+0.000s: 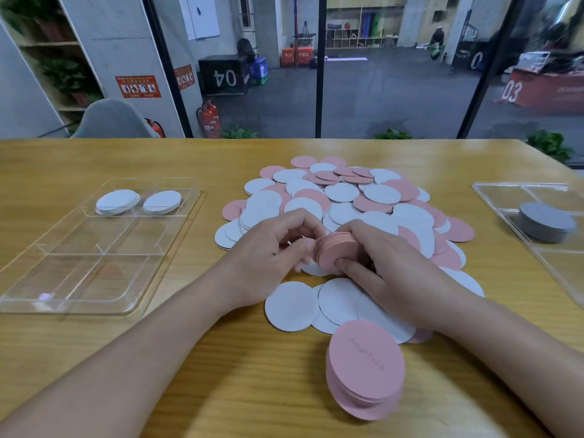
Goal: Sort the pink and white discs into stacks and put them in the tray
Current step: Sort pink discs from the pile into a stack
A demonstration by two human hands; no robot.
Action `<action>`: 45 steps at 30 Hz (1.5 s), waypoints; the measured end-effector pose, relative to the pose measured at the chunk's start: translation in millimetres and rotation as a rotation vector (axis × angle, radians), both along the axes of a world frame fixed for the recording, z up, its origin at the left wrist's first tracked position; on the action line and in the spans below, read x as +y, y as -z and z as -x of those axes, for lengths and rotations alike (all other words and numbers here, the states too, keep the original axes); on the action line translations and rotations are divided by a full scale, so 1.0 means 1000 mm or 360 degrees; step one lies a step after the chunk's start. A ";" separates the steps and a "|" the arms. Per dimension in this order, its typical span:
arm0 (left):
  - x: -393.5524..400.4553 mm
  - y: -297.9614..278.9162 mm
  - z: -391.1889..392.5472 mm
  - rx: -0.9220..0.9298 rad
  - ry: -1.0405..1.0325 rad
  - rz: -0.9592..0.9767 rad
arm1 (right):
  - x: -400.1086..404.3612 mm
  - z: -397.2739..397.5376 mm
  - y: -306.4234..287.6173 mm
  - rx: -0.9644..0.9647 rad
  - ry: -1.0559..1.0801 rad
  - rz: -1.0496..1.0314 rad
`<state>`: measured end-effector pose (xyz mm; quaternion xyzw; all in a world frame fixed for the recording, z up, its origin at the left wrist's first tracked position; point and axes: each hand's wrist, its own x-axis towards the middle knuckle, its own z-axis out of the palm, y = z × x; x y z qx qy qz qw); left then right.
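Note:
A loose heap of pink and white discs (347, 197) covers the middle of the wooden table. Over its near side, my left hand (271, 251) and my right hand (382, 263) together grip a small stack of pink discs (331, 248) held on edge. A second, larger pink stack (366, 368) lies on the table close to me, under my right forearm. The clear tray (94, 279) at the left holds two white stacks (118, 200) (162, 202) in its far compartments; its other compartments hold nothing.
Another clear tray (505, 191) at the right edge holds a grey disc stack (545, 221). Bare wood lies between the left tray and the heap. A grey chair (113, 120) stands beyond the table's far edge, before a glass wall.

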<state>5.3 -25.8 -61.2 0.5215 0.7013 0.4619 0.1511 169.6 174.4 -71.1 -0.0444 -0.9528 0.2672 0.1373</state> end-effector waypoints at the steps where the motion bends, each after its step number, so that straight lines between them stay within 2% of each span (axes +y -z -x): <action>1: 0.000 0.000 -0.002 -0.0025 0.0039 0.0009 | -0.001 0.000 0.000 -0.0005 -0.0004 0.0002; 4: 0.001 0.000 -0.009 -0.0079 0.0083 0.0005 | -0.003 0.001 0.000 -0.0037 0.0000 -0.0027; 9: 0.008 0.004 -0.014 0.0190 -0.0074 -0.0050 | -0.004 0.002 -0.001 -0.0008 -0.0039 -0.0037; 16: 0.003 -0.003 -0.008 0.0263 -0.0184 -0.0013 | -0.003 0.000 -0.004 0.0062 -0.0027 0.0012; 20: 0.015 -0.008 0.019 0.0289 -0.0491 -0.0090 | -0.003 0.002 -0.004 0.0034 -0.0013 0.0000; 23: 0.037 -0.004 0.044 0.0587 -0.0580 0.0139 | -0.003 0.001 -0.003 0.0019 -0.0015 0.0011; 28: 0.056 -0.001 0.051 0.0778 -0.0385 0.0615 | -0.001 -0.001 -0.005 0.0025 -0.0048 0.0037; 34: 0.024 -0.003 0.032 0.0669 -0.0259 0.0610 | 0.003 -0.001 -0.004 0.0015 -0.0073 0.0041; 37: 0.015 0.000 0.033 0.0535 -0.0397 0.0442 | 0.003 -0.002 -0.004 0.0022 -0.0081 0.0044; 39: 0.020 0.001 0.036 0.0598 -0.0600 0.0335 | 0.003 -0.002 -0.003 0.0026 -0.0083 0.0045; 41: 0.027 0.002 0.037 0.0722 -0.0711 0.0439 | 0.003 -0.001 -0.003 0.0026 -0.0078 0.0040; 45: 0.033 0.005 0.032 0.0859 -0.0700 0.0595 | 0.002 -0.001 -0.004 0.0036 -0.0080 0.0039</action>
